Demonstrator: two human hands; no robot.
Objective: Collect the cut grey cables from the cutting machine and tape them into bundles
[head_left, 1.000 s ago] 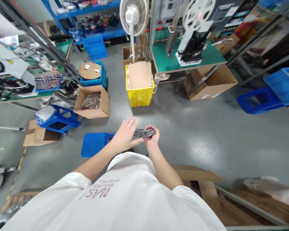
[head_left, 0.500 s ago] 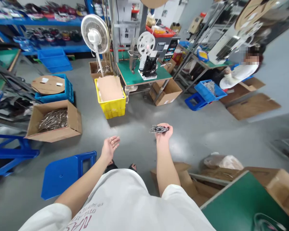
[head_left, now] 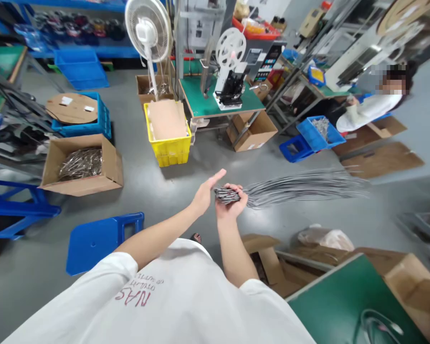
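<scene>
A thick bundle of thin grey wires [head_left: 294, 190] is gripped near one end by my right hand [head_left: 232, 203], whose fingers wrap round it. The short ends poke out on the left of the fist, and the long lengths fan out to the right, blurred at their tips. My left hand [head_left: 205, 193] is held flat with the fingers stretched out, its palm facing the wire ends. It is right beside them; whether it touches them I cannot tell.
A cardboard box [head_left: 116, 167] of wires, a blue stool [head_left: 89, 246] and a yellow crate [head_left: 172, 152] stand on the floor. Ahead, a machine [head_left: 231, 86] sits on a green bench. A green table [head_left: 329, 301] is close at right. A person [head_left: 370, 107] sits far right.
My left hand has moved right and up to the wire ends. The right hand has come slightly left, and the wires' long lengths now swing out sideways to the right.
</scene>
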